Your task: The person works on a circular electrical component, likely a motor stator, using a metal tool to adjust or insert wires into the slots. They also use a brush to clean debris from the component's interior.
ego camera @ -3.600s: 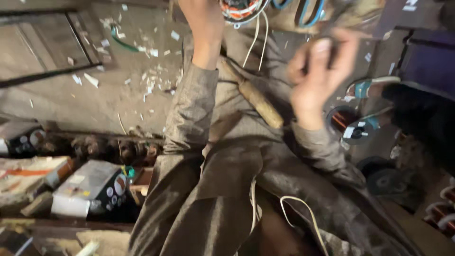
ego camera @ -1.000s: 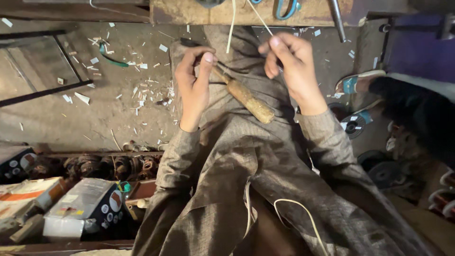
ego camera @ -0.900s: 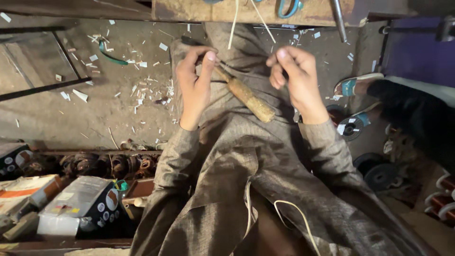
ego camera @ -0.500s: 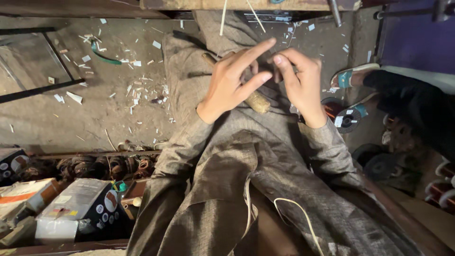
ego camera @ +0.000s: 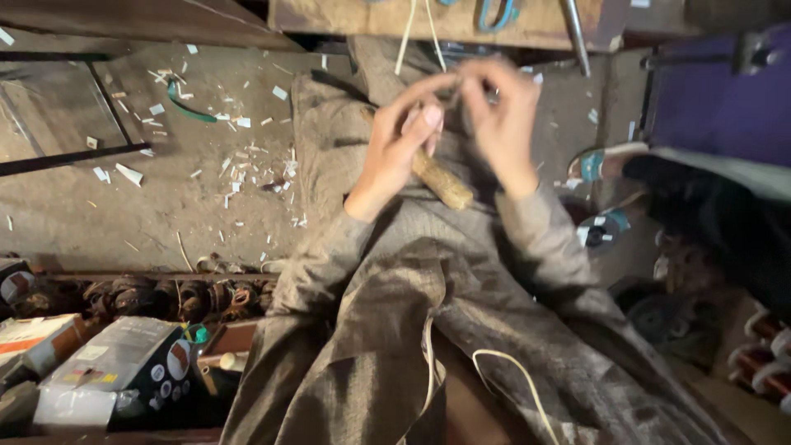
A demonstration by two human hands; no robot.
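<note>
A tool with a round wooden handle [ego camera: 442,180] lies across my lap, on the grey-brown cloth of my garment [ego camera: 461,297]. My left hand [ego camera: 401,140] is closed over the upper part of that handle. My right hand [ego camera: 499,115] is raised beside it, blurred, its fingertips pinched together close to my left fingers; what it pinches I cannot make out. Two thin pale cords [ego camera: 416,29] hang down from the wooden bench edge [ego camera: 461,21] just above both hands.
White paper scraps [ego camera: 239,156] and a green strip [ego camera: 185,107] litter the concrete floor at left. Boxes [ego camera: 115,375] and dark metal parts [ego camera: 173,297] lie lower left. Copper wire coils [ego camera: 762,346] sit at right, beside a person's dark sleeve [ego camera: 725,214].
My hands came down from the bench to my lap, closed in on the wooden-handled tool, and have drawn together above it. The camera drifted slightly.
</note>
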